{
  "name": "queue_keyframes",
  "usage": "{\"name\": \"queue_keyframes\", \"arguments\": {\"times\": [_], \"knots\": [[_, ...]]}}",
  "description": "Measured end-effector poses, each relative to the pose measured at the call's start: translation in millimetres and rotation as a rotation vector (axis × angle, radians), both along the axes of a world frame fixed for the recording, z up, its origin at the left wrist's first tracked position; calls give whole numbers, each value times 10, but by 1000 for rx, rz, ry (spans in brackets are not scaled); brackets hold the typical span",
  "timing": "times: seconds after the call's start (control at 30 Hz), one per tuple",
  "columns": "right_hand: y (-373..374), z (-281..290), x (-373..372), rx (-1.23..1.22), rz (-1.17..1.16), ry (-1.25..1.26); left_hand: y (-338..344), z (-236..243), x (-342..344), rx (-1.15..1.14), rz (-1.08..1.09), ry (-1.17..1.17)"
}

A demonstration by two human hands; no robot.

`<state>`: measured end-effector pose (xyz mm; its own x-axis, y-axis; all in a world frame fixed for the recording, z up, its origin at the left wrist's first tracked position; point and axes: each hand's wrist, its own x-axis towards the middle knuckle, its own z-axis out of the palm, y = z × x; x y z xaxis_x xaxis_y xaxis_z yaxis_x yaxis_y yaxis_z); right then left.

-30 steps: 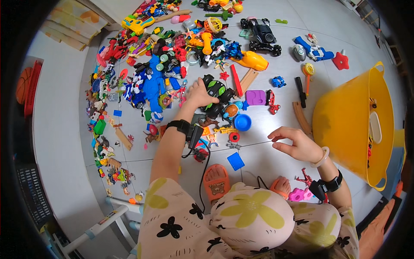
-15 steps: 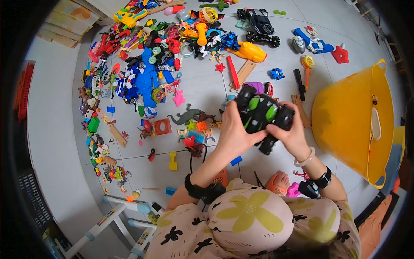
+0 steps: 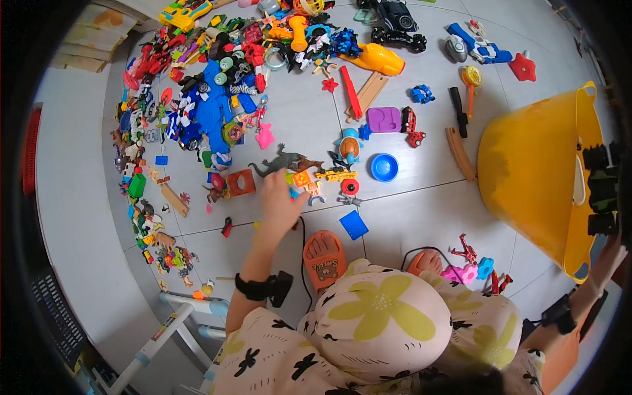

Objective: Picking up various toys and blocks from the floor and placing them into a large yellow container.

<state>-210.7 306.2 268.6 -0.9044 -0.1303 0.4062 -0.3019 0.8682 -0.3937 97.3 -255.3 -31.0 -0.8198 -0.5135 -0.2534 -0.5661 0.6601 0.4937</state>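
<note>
Reaching down to the tiled floor (image 3: 421,217), the left hand (image 3: 280,201) rested among small toys just below a grey dinosaur (image 3: 280,160); its fingers were curled over a little orange and yellow piece (image 3: 301,179), though whether they gripped it could not be told; a black strap with a small device (image 3: 263,287) sat on that wrist. Out at the far right edge, the right hand (image 3: 609,253) was raised beside the yellow tub (image 3: 533,171), which lay tipped on its side; a black toy truck with green parts (image 3: 602,187) stood just above that hand at the tub's rim; the hand's grip on it was partly cut off by the frame and could not be confirmed. A blue bowl (image 3: 384,167) lay near the left hand, to its right; a flat blue square (image 3: 353,225) lay just beside an orange sandal (image 3: 323,260); a purple block (image 3: 384,120) sat farther up the floor; a dense spread of mixed toys (image 3: 210,99) covered the upper left.
</note>
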Motion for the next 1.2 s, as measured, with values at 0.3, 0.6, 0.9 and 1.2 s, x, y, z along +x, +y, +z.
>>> {"name": "queue_keyframes", "arguments": {"times": [0.3, 0.6, 0.9, 1.2], "knots": [[1648, -1220, -1748, -977, -146, -725, -140, -222, 787, 293, 198, -277], [300, -263, -815, 323, 162, -112, 132, 178, 665, 502, 437, -854], [-2465, -1016, 899, 174, 1079, -874, 325, -173, 344, -6, 139, -466], [-3279, -2844, 966, 294, 1238, -656, 292, -710, 200, -214, 92, 89]]}}
